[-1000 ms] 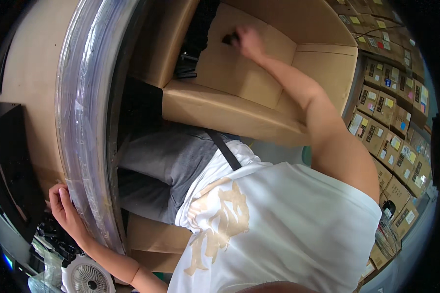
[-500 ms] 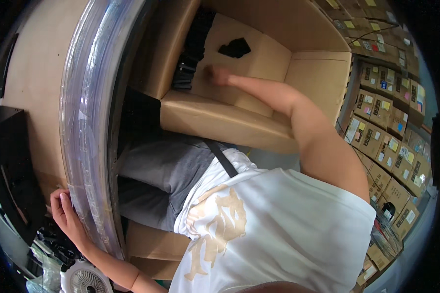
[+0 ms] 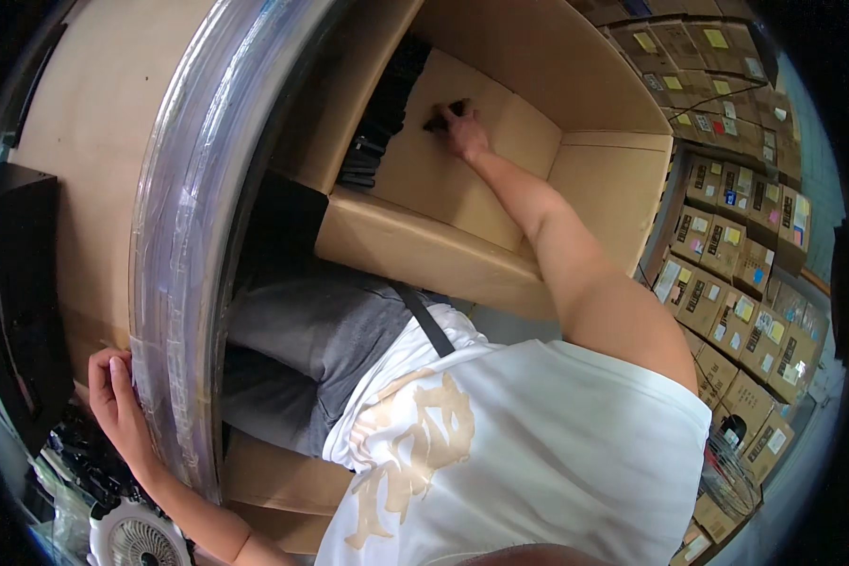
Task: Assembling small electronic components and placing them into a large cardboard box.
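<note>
The right hand (image 3: pixel 464 127) covers most of a small dark item (image 3: pixel 437 120) on the box (image 3: pixel 443 255) floor; its kind cannot be told. Left of that hand, dark stacked items (image 3: pixel 377 132) seem half hidden behind the wall. The fan (image 3: pixel 132 538) below the left hand (image 3: pixel 115 401) is cut off by the picture's edge.

Stacked labelled cardboard cartons (image 3: pixel 726 274) wall the right side.

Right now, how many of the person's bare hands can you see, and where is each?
2. The left hand rests on the clear plastic-wrapped stack at lower left; the right hand reaches into the open brown cardboard box, touching a small black object.
</note>
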`<state>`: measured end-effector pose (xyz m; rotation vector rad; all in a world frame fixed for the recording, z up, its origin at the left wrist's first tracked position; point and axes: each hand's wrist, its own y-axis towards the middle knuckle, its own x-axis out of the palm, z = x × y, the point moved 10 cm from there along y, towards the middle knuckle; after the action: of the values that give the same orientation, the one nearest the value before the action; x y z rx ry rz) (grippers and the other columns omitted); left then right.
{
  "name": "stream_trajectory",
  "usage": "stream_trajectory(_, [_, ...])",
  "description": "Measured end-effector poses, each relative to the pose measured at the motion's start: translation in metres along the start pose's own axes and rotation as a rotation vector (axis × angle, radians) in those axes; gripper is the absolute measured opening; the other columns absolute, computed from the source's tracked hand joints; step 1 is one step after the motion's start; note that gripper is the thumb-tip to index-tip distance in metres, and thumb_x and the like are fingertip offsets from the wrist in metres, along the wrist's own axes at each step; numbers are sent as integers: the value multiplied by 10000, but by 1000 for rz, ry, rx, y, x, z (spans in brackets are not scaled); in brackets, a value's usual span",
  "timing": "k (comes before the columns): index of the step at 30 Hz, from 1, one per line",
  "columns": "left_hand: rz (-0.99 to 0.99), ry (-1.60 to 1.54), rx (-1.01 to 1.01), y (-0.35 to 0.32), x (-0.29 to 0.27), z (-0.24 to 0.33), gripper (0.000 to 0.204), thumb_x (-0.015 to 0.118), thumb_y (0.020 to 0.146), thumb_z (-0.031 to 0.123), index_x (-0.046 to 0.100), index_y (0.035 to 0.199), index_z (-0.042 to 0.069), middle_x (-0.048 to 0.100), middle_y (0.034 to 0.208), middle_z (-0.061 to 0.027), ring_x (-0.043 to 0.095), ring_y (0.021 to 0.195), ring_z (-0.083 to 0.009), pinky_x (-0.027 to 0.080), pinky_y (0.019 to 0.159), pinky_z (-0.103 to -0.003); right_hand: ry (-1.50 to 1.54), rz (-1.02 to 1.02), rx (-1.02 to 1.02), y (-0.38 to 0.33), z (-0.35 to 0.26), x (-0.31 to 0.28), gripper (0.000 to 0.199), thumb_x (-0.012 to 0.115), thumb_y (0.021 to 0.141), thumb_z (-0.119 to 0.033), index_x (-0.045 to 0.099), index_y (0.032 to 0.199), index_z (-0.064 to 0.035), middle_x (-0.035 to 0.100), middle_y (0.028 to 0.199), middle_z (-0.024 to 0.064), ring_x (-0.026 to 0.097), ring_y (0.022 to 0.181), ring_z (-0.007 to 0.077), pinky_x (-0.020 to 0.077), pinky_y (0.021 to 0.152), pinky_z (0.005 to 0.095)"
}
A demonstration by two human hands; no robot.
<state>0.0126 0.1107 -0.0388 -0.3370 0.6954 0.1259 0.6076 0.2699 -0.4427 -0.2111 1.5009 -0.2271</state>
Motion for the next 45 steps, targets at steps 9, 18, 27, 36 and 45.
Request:
stream_trajectory(9, [26, -15, -9, 1, -2, -2, 162, 468, 1032, 155, 571, 972, 46, 523, 859, 6, 399, 740, -68, 322, 685, -187, 169, 244, -42, 85, 6, -43, 587, 498, 944, -228, 323, 1501, -173, 439, 1422, 172, 512, 1159, 437, 492, 906, 476])
stream_trajectory(18, [46, -68, -62, -4, -9, -9, 159, 466, 1033, 150, 575, 972, 52, 497, 810, 12, 378, 692, -63, 304, 633, -183, 262, 458, -68, 92, -14, -63, 693, 642, 848, -292, 371, 1467, -141, 511, 1326, 203, 573, 1061, 443, 506, 868, 480])
stream_trajectory(27, [63, -87, -36, -2, -6, -8, 158, 464, 1033, 146, 577, 977, 51, 495, 803, 11, 376, 684, -59, 299, 617, -183, 529, 296, 273, 69, 11, -61, 777, 722, 783, -368, 387, 1451, -153, 511, 1291, 226, 563, 1064, 454, 498, 888, 502])
stream_trajectory(36, [39, -92, -58, -1, -6, -11, 158, 465, 1033, 146, 577, 980, 48, 493, 813, 11, 379, 697, -62, 303, 637, -184, 271, 557, 267, 52, 0, -74, 579, 699, 799, -347, 516, 1341, -253, 467, 1344, 198, 513, 1135, 431, 486, 899, 476])
stream_trajectory(45, [20, -44, -25, 3, -2, -7, 161, 463, 1034, 151, 575, 977, 50, 495, 826, 13, 381, 716, -63, 303, 654, -181, 255, 506, 290, 81, 40, -27, 388, 664, 795, -265, 593, 1176, -241, 437, 1312, 189, 495, 1055, 426, 475, 865, 489])
